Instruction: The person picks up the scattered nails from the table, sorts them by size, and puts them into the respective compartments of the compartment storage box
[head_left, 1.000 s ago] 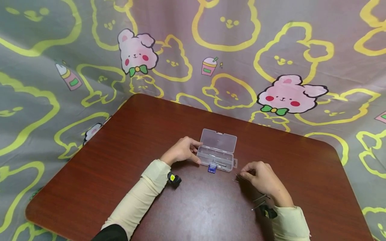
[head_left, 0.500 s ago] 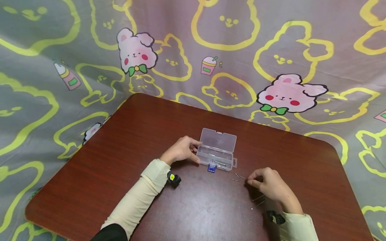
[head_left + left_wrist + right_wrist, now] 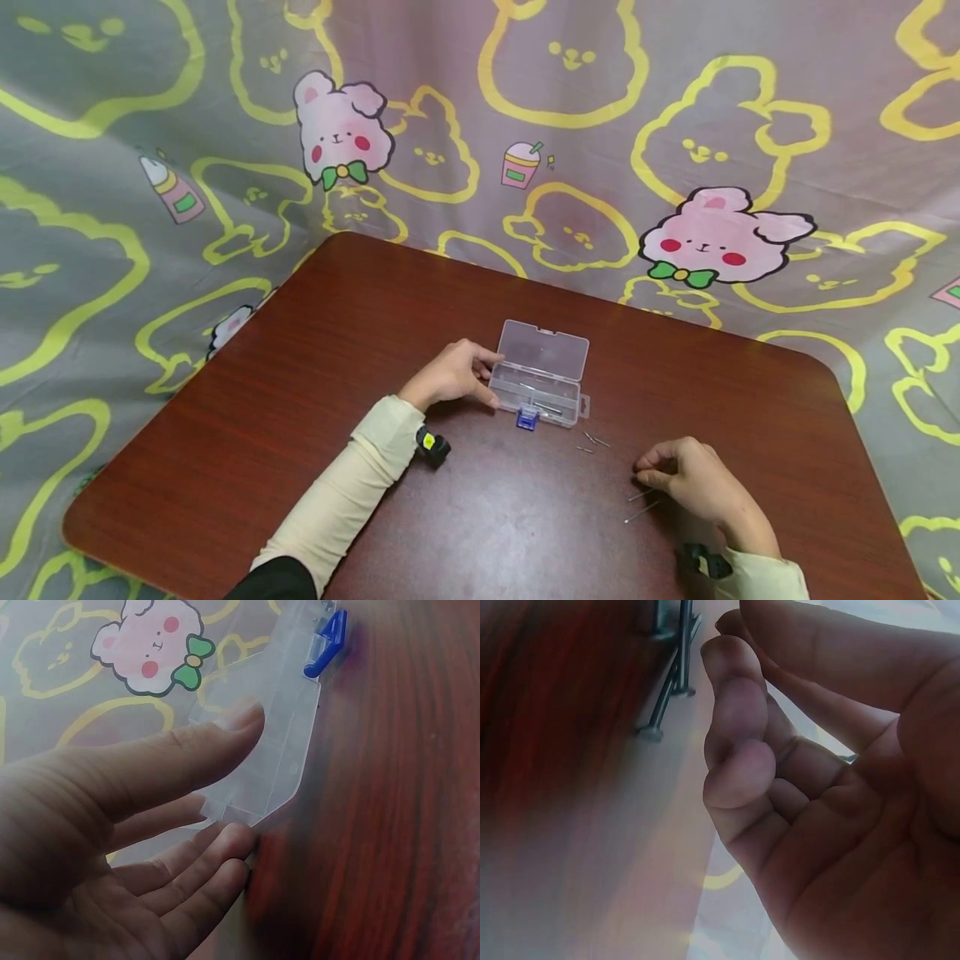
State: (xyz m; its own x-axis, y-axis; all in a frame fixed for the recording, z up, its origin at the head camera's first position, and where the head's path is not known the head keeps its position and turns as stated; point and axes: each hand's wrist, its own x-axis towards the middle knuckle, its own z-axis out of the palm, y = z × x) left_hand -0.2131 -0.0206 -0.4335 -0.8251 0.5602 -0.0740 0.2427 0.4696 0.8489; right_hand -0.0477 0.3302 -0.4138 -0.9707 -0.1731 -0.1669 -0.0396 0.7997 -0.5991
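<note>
Hands apart, the left hand (image 3: pixel 453 372) holds the left end of the clear plastic box (image 3: pixel 558 418) at mid-frame; the right hand (image 3: pixel 705 483) curls beside long flat-headed nails (image 3: pixel 642 512), lower right of centre, and whether it pinches one I cannot tell. These nails look stiff, light and apt to roll, best pinched mid-shank; the thin-walled box probably slides easily, best steadied at its ends.

On your left arm you wore a cream sleeve (image 3: pixel 337 492) with a creased cuff (image 3: pixel 384 429), and black fabric (image 3: pixel 281 581) beyond it. Your left wrist unit (image 3: pixel 438 452) was black, yellow-marked; your right cream sleeve (image 3: pixel 765 577) adjoined another black unit (image 3: pixel 707 562).
</note>
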